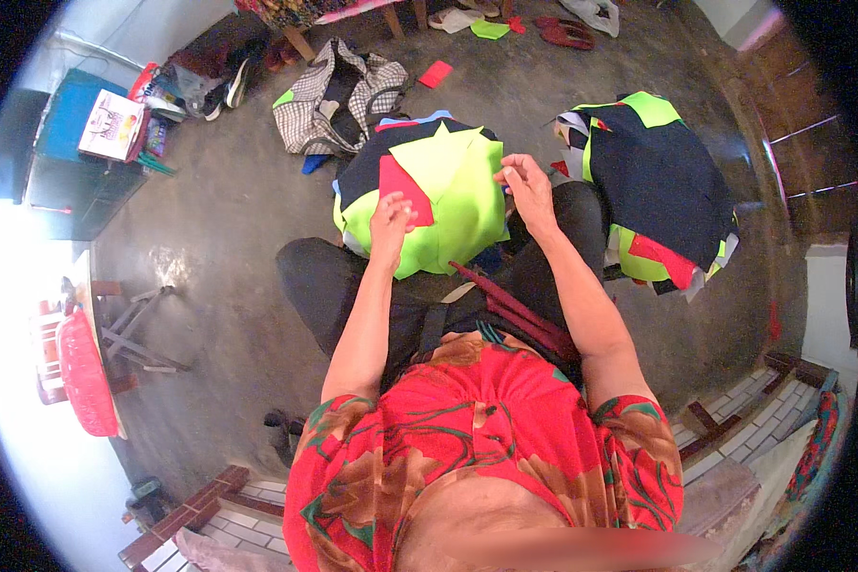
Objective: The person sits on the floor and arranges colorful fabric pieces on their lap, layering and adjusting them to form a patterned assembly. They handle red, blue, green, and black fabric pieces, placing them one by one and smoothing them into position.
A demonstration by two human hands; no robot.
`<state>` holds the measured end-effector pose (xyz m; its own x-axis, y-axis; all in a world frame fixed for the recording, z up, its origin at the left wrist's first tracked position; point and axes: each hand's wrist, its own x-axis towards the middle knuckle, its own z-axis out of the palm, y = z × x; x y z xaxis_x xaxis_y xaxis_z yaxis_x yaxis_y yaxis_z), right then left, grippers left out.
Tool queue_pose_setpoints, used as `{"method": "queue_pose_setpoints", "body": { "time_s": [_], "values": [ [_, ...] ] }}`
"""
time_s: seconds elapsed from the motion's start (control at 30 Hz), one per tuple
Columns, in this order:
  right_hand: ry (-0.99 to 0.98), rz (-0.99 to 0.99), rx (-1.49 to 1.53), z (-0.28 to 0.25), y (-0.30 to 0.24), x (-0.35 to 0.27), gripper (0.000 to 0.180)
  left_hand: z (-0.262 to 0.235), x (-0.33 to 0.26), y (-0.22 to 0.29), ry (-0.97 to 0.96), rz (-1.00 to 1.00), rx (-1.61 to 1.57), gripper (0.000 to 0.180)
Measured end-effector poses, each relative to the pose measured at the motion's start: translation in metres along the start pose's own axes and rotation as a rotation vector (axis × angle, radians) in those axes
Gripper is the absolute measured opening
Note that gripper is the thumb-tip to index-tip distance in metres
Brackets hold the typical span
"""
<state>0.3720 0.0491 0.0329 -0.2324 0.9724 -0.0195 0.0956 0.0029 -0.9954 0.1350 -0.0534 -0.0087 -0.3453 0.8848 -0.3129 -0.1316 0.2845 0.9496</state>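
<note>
Between my bent legs sits a rounded bundle of cloth scraps (467, 214), lime green, black and red. A pale yellow-green pointed piece of cloth (439, 160) lies on its top, partly over a red cloth piece (405, 186). My left hand (391, 227) is above the red piece and the green cloth, its fingers curled in toward the thumb. At the bundle's right edge is my right hand (527, 191), with fingers bent and thumb close to them. Anything held in the fingertips is too small to make out.
To the right stands a second large cloth bundle (663, 191), mostly black. A checked bag (338, 100) lies open beyond my bundle. A red scrap (436, 74) is on the floor. At the left are a teal cabinet (71, 162) and a folding metal stand (143, 334).
</note>
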Motion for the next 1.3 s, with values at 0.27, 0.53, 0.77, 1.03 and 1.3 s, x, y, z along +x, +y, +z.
{"method": "queue_pose_setpoints", "body": {
  "time_s": [0.27, 0.53, 0.77, 1.03, 1.3],
  "values": [
    [0.107, -0.079, -0.061, 0.004, 0.022, 0.005, 0.014, 0.001, -0.032, -0.015, -0.069, -0.093, 0.026, 0.044],
    [0.007, -0.124, -0.078, -0.002, -0.012, -0.010, 0.015, -0.008, -0.006, -0.047, -0.008, -0.150, 0.059, 0.043],
    [0.231, -0.369, -0.315, -0.054, -0.052, -0.044, 0.019, -0.008, -0.005, -0.054, -0.016, -0.100, 0.081, 0.038],
    [1.001, -0.357, -0.893, -0.203, -0.048, -0.095, 0.033, -0.003, -0.013, -0.043, -0.001, -0.120, 0.129, 0.032],
    [1.301, 0.057, -0.897, -0.275, 0.021, -0.128, 0.050, -0.005, -0.010, -0.043, -0.011, -0.119, 0.139, 0.033]
  ]
}}
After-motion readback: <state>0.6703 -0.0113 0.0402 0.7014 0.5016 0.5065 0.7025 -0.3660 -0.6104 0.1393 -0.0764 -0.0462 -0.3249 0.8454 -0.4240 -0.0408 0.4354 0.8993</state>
